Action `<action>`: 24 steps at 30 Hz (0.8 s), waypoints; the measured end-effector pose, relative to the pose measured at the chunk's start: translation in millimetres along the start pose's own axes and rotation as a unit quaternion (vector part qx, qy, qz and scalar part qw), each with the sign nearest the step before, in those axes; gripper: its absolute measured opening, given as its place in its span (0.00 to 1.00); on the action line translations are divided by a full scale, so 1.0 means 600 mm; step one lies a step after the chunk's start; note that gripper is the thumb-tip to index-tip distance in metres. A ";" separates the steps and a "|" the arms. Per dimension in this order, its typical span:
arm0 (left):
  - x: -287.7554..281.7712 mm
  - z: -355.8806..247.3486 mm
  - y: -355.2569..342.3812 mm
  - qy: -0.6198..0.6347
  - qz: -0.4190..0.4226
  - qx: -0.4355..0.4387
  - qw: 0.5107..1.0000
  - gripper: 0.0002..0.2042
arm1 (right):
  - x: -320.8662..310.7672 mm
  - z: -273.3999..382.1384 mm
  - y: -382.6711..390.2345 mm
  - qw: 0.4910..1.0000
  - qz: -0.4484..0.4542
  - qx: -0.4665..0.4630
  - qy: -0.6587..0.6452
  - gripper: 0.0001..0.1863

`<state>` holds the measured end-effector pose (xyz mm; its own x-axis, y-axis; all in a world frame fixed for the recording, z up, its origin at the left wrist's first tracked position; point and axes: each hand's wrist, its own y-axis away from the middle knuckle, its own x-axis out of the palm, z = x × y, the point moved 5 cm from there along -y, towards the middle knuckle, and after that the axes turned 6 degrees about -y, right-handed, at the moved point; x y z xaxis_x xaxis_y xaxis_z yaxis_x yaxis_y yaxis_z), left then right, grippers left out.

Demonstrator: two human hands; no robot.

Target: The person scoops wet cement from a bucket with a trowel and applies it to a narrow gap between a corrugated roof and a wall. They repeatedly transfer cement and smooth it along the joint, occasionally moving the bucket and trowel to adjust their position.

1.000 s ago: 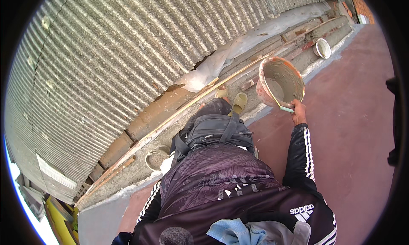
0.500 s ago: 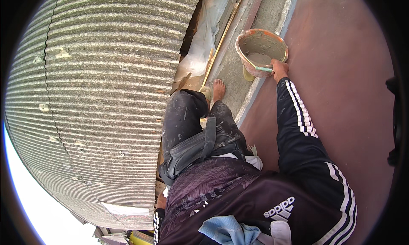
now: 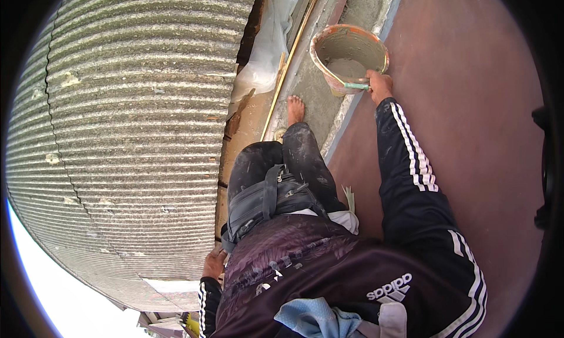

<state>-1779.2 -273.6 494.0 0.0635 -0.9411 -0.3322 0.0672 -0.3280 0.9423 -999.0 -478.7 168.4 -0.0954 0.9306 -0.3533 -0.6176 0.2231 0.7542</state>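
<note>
My right hand point(image 3: 380, 86) is closed on the pale green grip of a bucket's point(image 3: 348, 27) wire handle. The bucket has an orange rim and a cement-smeared wall, and grey wet mortar point(image 3: 348, 68) lies in its bottom. It is tilted toward me and held out ahead, over the edge between the concrete strip and the reddish-brown wall. My left hand point(image 3: 214, 263) is low at my left side, between the corrugated roofing and the black waist bag point(image 3: 273, 198). Its fingers are mostly hidden, so what they touch cannot be seen.
Grey corrugated roofing point(image 3: 141, 132) fills the left side. A narrow concrete strip point(image 3: 311, 97) runs ahead under my bare foot point(image 3: 295, 110). Beside it lie a thin wooden strip point(image 3: 291, 65) and crumpled clear plastic sheeting point(image 3: 267, 50). The reddish-brown wall point(image 3: 464, 103) borders the right.
The bucket and my right hand have shifted slightly left and upward in view. My legs have changed position in a step. More of my left hand shows beside the roofing.
</note>
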 end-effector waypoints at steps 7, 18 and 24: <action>-0.022 -0.036 -0.006 -0.030 0.046 0.047 0.997 0.21 | -0.009 0.000 0.010 1.000 -0.013 -0.018 0.018 0.10; 0.000 0.044 -0.076 0.026 0.045 -0.087 0.995 0.20 | -0.006 -0.001 -0.007 0.999 -0.016 -0.003 -0.028 0.09; 0.017 0.058 -0.086 0.007 0.034 -0.022 0.999 0.19 | -0.011 0.024 0.005 0.999 -0.001 -0.037 -0.014 0.08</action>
<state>-1816.6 -268.9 443.9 0.0838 -0.9597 -0.2683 0.1058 -0.2591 0.9600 -989.1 -479.9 180.6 -0.0727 0.9381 -0.3386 -0.6746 0.2039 0.7095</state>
